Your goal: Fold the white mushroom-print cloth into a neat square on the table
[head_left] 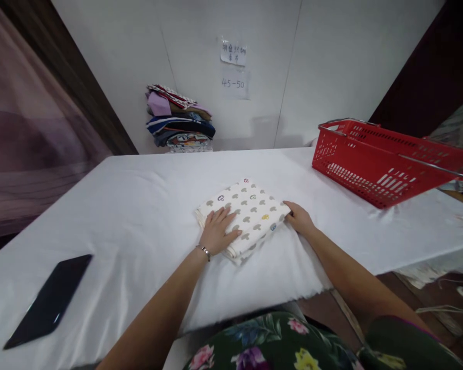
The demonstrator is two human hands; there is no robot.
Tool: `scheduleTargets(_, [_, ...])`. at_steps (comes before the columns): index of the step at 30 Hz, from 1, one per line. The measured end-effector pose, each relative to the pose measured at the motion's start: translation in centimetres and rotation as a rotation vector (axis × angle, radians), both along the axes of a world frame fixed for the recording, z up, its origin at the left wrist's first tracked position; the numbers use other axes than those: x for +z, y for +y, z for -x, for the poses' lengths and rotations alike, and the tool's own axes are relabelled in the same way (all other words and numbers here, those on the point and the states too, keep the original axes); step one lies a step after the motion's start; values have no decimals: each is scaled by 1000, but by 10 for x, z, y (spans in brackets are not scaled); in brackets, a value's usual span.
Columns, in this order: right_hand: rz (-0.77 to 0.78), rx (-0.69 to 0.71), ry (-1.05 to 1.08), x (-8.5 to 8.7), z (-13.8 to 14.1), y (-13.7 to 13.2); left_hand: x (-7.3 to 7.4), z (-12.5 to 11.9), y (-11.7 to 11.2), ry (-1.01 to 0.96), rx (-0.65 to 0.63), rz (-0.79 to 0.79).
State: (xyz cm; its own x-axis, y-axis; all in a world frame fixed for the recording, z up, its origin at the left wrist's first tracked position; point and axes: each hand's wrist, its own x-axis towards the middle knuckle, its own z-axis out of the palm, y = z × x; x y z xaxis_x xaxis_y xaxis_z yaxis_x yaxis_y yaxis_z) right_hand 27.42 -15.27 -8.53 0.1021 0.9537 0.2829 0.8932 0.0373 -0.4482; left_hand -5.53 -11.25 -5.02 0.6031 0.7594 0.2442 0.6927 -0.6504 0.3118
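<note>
Evidently open, the left hand (217, 232) pins the folded cloth (250, 208) near the front edge of the counter (139, 195); the right hand (300, 218), unclenched, steadies its side.

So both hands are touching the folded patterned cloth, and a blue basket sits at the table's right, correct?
No, the basket is red, not blue; the head view shows it. Both the left hand and right hand do touch the folded patterned cloth.
</note>
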Motion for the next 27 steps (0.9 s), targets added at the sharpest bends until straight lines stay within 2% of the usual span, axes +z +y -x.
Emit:
scheduleTargets(2, [-5, -6, 30, 0, 0, 0, 7, 0, -11, -29, 3, -3])
scheduleTargets(4, [-7, -14, 76, 1, 1, 0, 11, 1, -26, -23, -53, -31])
scheduleTargets(6, [-3, -3, 117, 2, 2, -1, 10, 1, -43, 21, -145, -50])
scheduleTargets(8, [-4, 36, 120, 4, 3, -1, 4, 1, -55, 57, -184, -57])
scheduleTargets(11, [-9, 65, 87, 3, 1, -1, -4, 1, -64, 73, -174, -52])
scheduleTargets(14, [45, 67, 78, 3, -2, -2, -3, 2, -67, 55, -171, -30])
scheduleTargets(16, [53, 57, 61, 8, -1, -4, 0, 4, -70, 26, -163, -17])
scheduleTargets(18, [-29, 77, 28, 18, 7, -10, 1, 5, -75, 10, -165, -2])
scheduleTargets(21, [-162, 260, -38, 34, 33, -23, 0, 5, -83, 24, -195, 16])
scheduleTargets(24, [-50, 411, -161, 37, 60, -34, -2, 6, -86, 25, -206, 15])
scheduleTargets(27, [61, 461, -241, 27, 69, -37, -2, 12, -86, 0, -239, 27])
